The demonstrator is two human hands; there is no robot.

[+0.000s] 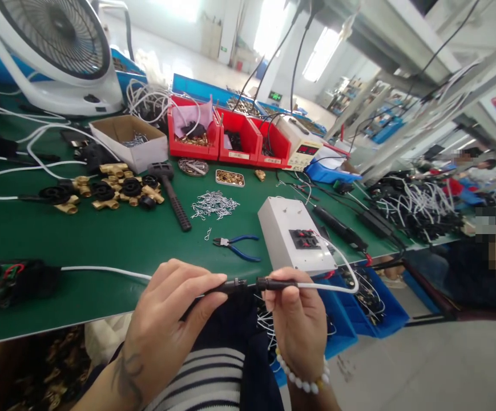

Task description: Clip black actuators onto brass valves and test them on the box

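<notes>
My left hand (179,308) is closed on a black cable connector (233,285), its thumb and fingers pinching the barrel. From that hand a white cable runs left to a black device (10,282) with an exposed circuit board. Between the fingers of my right hand (297,319) is a second black cable connector (275,283), whose white cable (350,279) loops up to a grey-white box (297,234) with red-and-black terminals. The two connector ends face each other with a small gap between them. Blue-handled cutting pliers (241,246) lie just beyond my hands.
Silver clips (216,204), a black mallet-like tool (173,197) and brass fittings (111,188) lie on the green bench. Red bins (194,128), a white fan (68,51) and a power supply (301,145) stand behind. Blue bins (376,302) sit below the edge. Another person is at far right.
</notes>
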